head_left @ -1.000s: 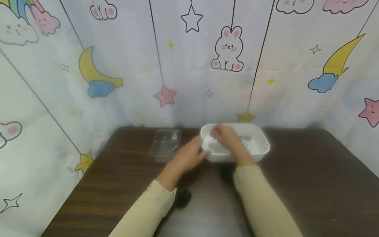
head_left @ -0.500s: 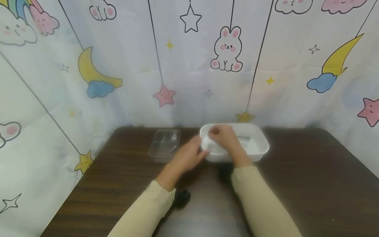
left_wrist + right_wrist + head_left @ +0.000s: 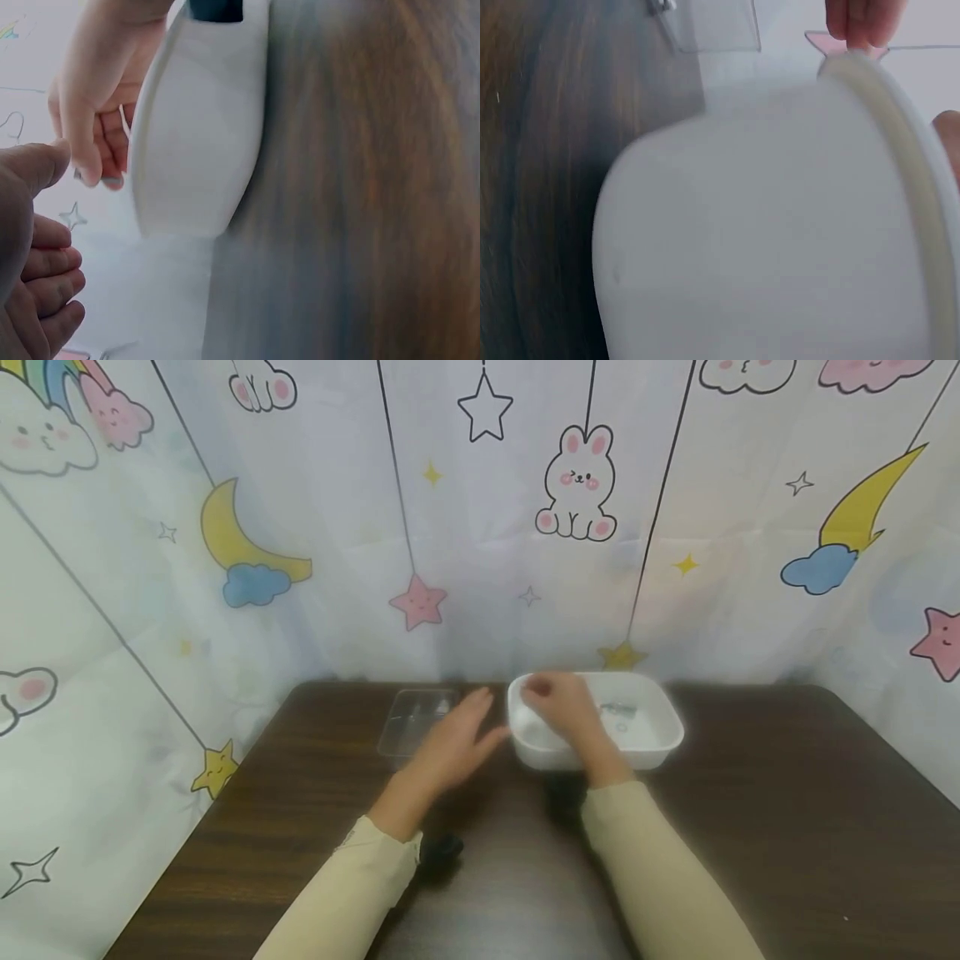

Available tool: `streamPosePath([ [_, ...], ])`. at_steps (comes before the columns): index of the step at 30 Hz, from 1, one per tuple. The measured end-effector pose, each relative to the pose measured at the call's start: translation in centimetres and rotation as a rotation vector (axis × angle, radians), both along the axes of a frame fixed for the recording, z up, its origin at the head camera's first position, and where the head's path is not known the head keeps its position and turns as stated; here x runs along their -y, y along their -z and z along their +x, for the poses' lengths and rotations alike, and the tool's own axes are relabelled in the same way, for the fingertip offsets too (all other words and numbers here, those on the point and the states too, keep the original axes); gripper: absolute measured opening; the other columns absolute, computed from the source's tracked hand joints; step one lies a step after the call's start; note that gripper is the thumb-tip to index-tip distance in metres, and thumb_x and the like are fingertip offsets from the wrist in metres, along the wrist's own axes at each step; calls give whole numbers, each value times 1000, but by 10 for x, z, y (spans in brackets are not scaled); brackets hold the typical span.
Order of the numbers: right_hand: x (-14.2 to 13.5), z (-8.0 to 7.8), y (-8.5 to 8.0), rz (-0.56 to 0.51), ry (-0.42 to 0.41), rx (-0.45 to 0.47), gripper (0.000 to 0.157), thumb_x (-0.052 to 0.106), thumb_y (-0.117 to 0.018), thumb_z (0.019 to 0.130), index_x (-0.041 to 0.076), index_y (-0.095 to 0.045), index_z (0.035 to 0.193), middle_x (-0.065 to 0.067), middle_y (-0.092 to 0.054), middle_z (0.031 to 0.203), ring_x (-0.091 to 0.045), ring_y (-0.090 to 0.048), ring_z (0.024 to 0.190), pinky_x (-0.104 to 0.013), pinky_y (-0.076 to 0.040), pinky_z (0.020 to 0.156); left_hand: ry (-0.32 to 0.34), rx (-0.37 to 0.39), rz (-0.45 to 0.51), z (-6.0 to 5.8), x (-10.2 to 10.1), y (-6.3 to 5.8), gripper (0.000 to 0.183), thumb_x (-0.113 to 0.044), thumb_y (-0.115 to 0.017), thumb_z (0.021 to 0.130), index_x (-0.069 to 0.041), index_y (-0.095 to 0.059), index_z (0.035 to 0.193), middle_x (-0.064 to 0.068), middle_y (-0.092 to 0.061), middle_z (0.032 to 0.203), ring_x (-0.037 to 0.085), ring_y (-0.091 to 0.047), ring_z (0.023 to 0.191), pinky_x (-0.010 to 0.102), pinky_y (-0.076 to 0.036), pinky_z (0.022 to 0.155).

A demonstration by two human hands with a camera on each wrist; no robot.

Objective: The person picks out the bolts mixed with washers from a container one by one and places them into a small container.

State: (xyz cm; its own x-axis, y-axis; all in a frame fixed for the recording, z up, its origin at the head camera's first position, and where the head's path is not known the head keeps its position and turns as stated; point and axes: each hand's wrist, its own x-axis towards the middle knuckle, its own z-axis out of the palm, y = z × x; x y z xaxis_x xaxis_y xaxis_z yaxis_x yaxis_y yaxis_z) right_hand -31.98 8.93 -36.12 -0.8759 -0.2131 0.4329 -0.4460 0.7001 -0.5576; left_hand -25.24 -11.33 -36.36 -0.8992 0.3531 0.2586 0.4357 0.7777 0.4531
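Observation:
My right hand (image 3: 562, 706) is over the left part of a white tub (image 3: 660, 739), its fingers curled. In the left wrist view, its thumb and fingertips pinch a small, thin, greyish piece (image 3: 111, 179); I cannot tell its kind. My left hand (image 3: 453, 739) is held between the tub and a clear plastic box (image 3: 401, 735), fingers loosely extended with nothing in them. It partly covers the box in the head view. Inside the tub lie small greyish and clear pieces (image 3: 618, 710).
Both containers stand near the back edge of a dark wooden table (image 3: 787, 827). The box holds small metallic pieces (image 3: 663, 4). Behind the table hangs a white curtain (image 3: 337, 485) printed with cartoon figures. A tiny pale speck (image 3: 846, 918) lies at the front right.
My left hand has come away from the tub's left rim and moved left, over the box's edge. The right hand has shifted slightly left above the tub.

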Motion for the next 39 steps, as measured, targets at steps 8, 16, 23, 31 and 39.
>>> streamPosePath([
  [8, 18, 11, -3, -20, -34, -82, 17, 19, -69, 90, 8, -76, 101, -10, -76, 100, -27, -71, 91, -41, -58, 86, -29, -42, -31, 4, 29, -7, 65, -43, -52, 100, -6, -37, 151, 10, -30, 160, 30, -31, 147, 53, -28, 118],
  [16, 44, 13, 3, 34, -139, -222, 13, 14, -72, 85, 7, -77, 95, -7, -76, 94, -24, -71, 87, -36, -59, 82, -69, -58, -70, 9, 75, -5, 66, -38, -55, 100, -3, -35, 152, 15, -30, 160, 33, -30, 147, 50, -27, 119],
  [23, 70, 26, 1, 51, -195, -243, 12, 13, -72, 85, 7, -76, 95, -8, -76, 95, -23, -72, 87, -35, -59, 82, -91, -17, -103, 11, 109, 0, 67, -37, -56, 99, 0, -35, 151, 16, -30, 159, 36, -34, 144, 54, -30, 117],
  [31, 94, 36, 0, 52, -241, -144, 14, 15, -71, 88, 9, -75, 100, -6, -75, 101, -21, -71, 93, -35, -58, 87, -80, 41, -126, 7, 125, 6, 65, -34, -57, 99, 3, -38, 148, 21, -32, 157, 41, -35, 142, 55, -30, 117],
  [39, 103, 37, 8, 138, -294, -144, 12, 15, -72, 88, 11, -75, 99, -2, -75, 97, -18, -70, 91, -31, -58, 85, -78, 71, -131, 3, 131, 11, 65, -37, -57, 99, 5, -41, 146, 21, -34, 156, 42, -37, 140, 56, -29, 117],
])
